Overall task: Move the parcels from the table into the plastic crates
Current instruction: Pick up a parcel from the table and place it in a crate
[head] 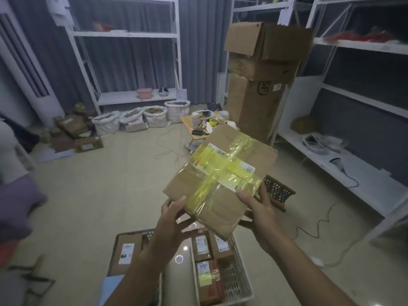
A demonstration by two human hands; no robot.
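Item, centre of frame: flat cardboard parcel (220, 180) crossed with yellow tape and bearing a white shipping label, held tilted in the air above the crates, clear of everything below. Left hand (171, 219), lower centre: grips the parcel's near-left corner, thumb on top, fingers (184, 225) curled beneath. Right hand (257, 208), right of centre: grips the near-right edge, thumb lying on the label, remaining fingers hidden under the box. Bottom centre-right: white plastic crate (238, 281) holding several labelled brown parcels (208, 261), one with a yellow sticker. Bottom centre-left: a second crate (132, 234), partly hidden by the left forearm, holding a labelled brown box (127, 252). Glossy surface (180, 263) between the two crates. Upper right: tall stack of cardboard cartons (262, 80). Upper left and right edges: white metal shelving (123, 34). Middle left, on the floor: row of white sacks (141, 118).
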